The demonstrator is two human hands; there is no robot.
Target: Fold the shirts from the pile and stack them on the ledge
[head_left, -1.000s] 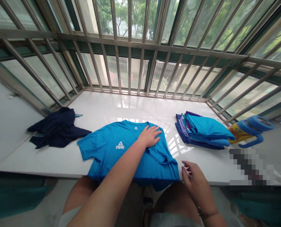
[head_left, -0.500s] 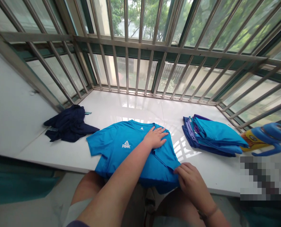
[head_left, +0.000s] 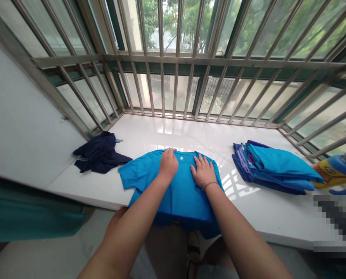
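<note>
A bright blue T-shirt point(head_left: 184, 193) lies spread on the white ledge, collar toward the window, its lower part hanging over the front edge. At the left side of the collar my left hand point(head_left: 169, 164) is closed, fingers together on the fabric; its wrist and forearm cover the chest logo. My right hand point(head_left: 203, 171) rests flat on the shirt's right shoulder, fingers spread. The sleeve on that side is folded in, partly beneath the hand. A sleeve on the left side lies stretched outward.
Left of the shirt lies a crumpled dark navy garment point(head_left: 101, 153). A stack of folded blue and purple clothes point(head_left: 277, 164) sits on the right, beside a yellow and blue bottle point(head_left: 336, 170). Metal window bars point(head_left: 175, 89) enclose the white ledge point(head_left: 248, 217).
My left hand has moved from the right shoulder to the left of the collar. My right hand has left the shirt's lower right edge and now lies on the right shoulder.
</note>
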